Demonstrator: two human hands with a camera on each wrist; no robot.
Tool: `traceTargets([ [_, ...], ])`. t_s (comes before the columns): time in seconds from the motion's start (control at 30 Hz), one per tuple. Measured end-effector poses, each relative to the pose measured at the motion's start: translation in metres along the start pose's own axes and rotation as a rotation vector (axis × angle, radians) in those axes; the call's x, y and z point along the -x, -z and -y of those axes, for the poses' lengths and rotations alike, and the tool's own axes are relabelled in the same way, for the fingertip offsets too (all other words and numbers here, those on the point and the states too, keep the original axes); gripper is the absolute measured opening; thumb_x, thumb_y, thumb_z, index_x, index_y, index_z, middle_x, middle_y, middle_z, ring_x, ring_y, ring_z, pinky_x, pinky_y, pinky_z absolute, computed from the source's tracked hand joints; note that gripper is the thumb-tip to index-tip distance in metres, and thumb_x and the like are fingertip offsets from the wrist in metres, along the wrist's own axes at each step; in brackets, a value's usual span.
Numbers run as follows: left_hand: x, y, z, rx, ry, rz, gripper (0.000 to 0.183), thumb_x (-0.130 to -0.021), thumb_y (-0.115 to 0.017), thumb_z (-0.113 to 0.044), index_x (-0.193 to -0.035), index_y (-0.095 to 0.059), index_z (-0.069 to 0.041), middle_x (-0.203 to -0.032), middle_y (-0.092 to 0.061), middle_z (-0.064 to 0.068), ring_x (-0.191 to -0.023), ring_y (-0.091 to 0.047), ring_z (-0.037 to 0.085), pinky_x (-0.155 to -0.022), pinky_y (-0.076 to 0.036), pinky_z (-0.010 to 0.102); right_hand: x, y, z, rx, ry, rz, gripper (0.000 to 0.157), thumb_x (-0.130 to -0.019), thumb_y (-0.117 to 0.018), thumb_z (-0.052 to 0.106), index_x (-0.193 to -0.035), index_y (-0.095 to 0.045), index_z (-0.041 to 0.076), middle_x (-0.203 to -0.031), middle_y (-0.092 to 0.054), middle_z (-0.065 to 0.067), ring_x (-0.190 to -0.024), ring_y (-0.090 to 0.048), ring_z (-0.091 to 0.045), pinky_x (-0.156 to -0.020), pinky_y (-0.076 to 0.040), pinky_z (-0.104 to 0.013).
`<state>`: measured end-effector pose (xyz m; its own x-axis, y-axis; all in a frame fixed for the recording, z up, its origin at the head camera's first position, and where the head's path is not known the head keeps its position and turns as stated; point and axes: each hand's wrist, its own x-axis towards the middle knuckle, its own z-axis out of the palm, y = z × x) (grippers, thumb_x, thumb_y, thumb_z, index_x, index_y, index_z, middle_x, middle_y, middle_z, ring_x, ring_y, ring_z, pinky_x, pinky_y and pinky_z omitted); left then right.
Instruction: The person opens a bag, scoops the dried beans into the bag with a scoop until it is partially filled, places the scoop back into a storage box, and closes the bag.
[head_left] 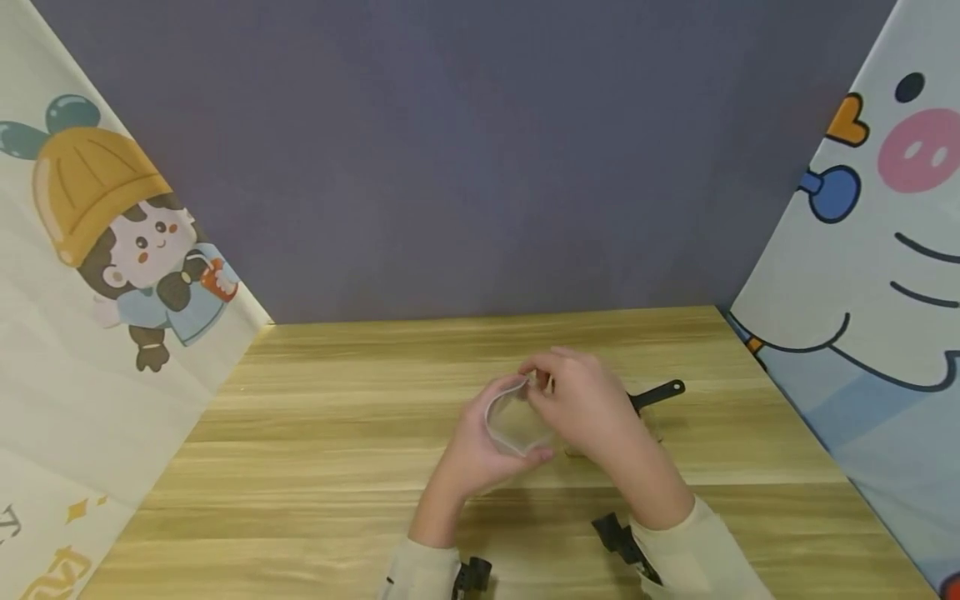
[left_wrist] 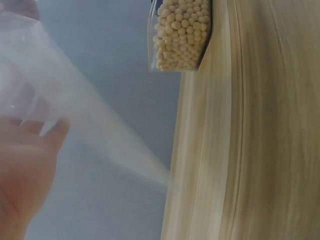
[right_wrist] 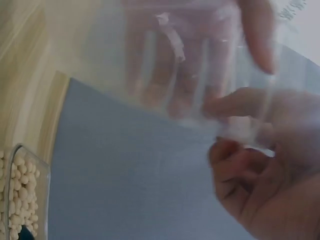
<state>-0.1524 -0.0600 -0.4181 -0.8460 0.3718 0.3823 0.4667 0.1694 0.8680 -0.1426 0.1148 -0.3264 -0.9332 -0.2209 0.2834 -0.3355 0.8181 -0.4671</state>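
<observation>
A clear plastic bag (head_left: 517, 422) is held above the wooden table with its mouth spread open toward the head camera. My left hand (head_left: 476, 442) grips it from the left, fingers and thumb curved round its sides. At the far rim of the mouth, my right hand (head_left: 588, 408) pinches the bag's edge between thumb and fingers. The left wrist view shows the bag (left_wrist: 100, 120) tapering down to a narrow end. Pale round beans, like soybeans (left_wrist: 182, 35), fill a clear box (right_wrist: 48, 190) nearby. My right forearm hides most of that box in the head view.
A black handle (head_left: 660, 392) sticks out by the box, right of my right hand. Wooden tabletop (head_left: 300, 467) surrounds the hands. A grey panel (head_left: 480, 167) stands at the back, and printed cartoon panels (head_left: 885, 275) flank both sides.
</observation>
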Motion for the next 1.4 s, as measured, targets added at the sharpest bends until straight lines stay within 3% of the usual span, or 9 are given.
traceTargets([
  [0.2,-0.003,-0.002,0.001,-0.012,-0.045,0.072,0.096,-0.075,-0.097,-0.020,-0.156,-0.047,-0.024,-0.142,-0.067,-0.003,-0.131,-0.060,0.016,-0.119,-0.049,0.043,-0.004,-0.002,-0.006,-0.064,0.007,-0.071,0.011,-0.093,-0.075,0.008,-0.100,-0.083,0.012,-0.082,-0.068,0.001,-0.068,-0.055,-0.011,-0.057,-0.048,-0.024],
  [0.3,-0.004,-0.004,0.002,0.007,-0.093,0.073,0.103,-0.072,-0.098,-0.016,-0.159,-0.043,-0.024,-0.139,-0.067,0.001,-0.125,-0.061,0.019,-0.113,-0.052,0.040,-0.006,-0.001,-0.011,-0.195,-0.041,-0.051,0.011,-0.094,-0.075,0.009,-0.100,-0.083,0.013,-0.084,-0.068,-0.001,-0.072,-0.057,-0.016,-0.059,-0.050,-0.026],
  [0.4,-0.004,-0.006,0.001,0.022,-0.122,0.064,0.117,-0.066,-0.100,-0.014,-0.164,-0.037,-0.025,-0.147,-0.062,0.003,-0.126,-0.058,0.023,-0.108,-0.054,0.041,-0.010,0.000,-0.015,-0.333,-0.109,-0.031,0.010,-0.095,-0.075,0.013,-0.102,-0.083,0.014,-0.090,-0.072,-0.004,-0.080,-0.064,-0.019,-0.064,-0.055,-0.029],
  [0.67,-0.001,-0.012,0.000,-0.036,-0.003,0.138,0.144,-0.060,-0.103,-0.025,-0.169,-0.011,-0.040,-0.166,-0.037,-0.008,-0.137,-0.046,0.022,-0.112,-0.052,0.049,-0.014,0.000,-0.017,-0.430,-0.203,0.025,0.016,-0.097,-0.071,0.018,-0.109,-0.081,0.013,-0.098,-0.074,-0.007,-0.088,-0.074,-0.019,-0.066,-0.058,-0.028],
  [0.83,0.001,-0.013,-0.001,-0.051,0.005,0.102,0.129,-0.066,-0.101,-0.028,-0.168,-0.021,-0.031,-0.155,-0.047,-0.001,-0.133,-0.049,0.022,-0.109,-0.053,0.043,-0.007,0.002,-0.015,-0.366,-0.143,0.048,0.027,-0.098,-0.071,0.020,-0.124,-0.073,0.013,-0.109,-0.069,-0.004,-0.084,-0.066,-0.016,-0.063,-0.054,-0.028],
  [0.97,0.001,-0.010,0.000,-0.008,0.037,0.003,0.104,-0.072,-0.098,-0.026,-0.158,-0.039,-0.025,-0.140,-0.057,0.001,-0.128,-0.052,0.025,-0.106,-0.052,0.045,0.004,0.006,-0.009,-0.265,0.072,-0.082,0.019,-0.097,-0.076,0.019,-0.116,-0.074,0.016,-0.116,-0.067,0.001,-0.076,-0.057,-0.011,-0.060,-0.051,-0.024],
  [1.1,0.000,-0.008,0.001,0.042,0.048,-0.060,0.087,-0.074,-0.096,-0.023,-0.148,-0.050,-0.022,-0.138,-0.061,0.000,-0.131,-0.055,0.031,-0.112,-0.047,0.053,0.011,0.010,-0.005,-0.129,0.265,-0.185,0.007,-0.095,-0.076,0.011,-0.101,-0.076,0.013,-0.112,-0.070,0.002,-0.072,-0.054,-0.008,-0.058,-0.049,-0.022],
  [1.27,-0.001,-0.008,0.001,0.043,0.029,-0.082,0.078,-0.074,-0.096,-0.023,-0.141,-0.055,-0.017,-0.135,-0.065,0.001,-0.130,-0.058,0.025,-0.114,-0.046,0.051,0.007,0.010,-0.003,0.053,0.246,-0.134,0.026,-0.094,-0.081,0.017,-0.119,-0.077,0.013,-0.119,-0.071,-0.001,-0.082,-0.062,-0.012,-0.067,-0.056,-0.028],
  [1.4,-0.002,-0.007,0.000,0.040,0.002,-0.063,0.078,-0.073,-0.097,-0.023,-0.140,-0.057,-0.020,-0.131,-0.068,0.004,-0.123,-0.061,0.019,-0.111,-0.050,0.044,-0.004,0.007,-0.004,0.072,0.217,-0.073,0.016,-0.095,-0.080,0.015,-0.111,-0.081,0.014,-0.107,-0.076,-0.001,-0.080,-0.066,-0.012,-0.067,-0.059,-0.029],
])
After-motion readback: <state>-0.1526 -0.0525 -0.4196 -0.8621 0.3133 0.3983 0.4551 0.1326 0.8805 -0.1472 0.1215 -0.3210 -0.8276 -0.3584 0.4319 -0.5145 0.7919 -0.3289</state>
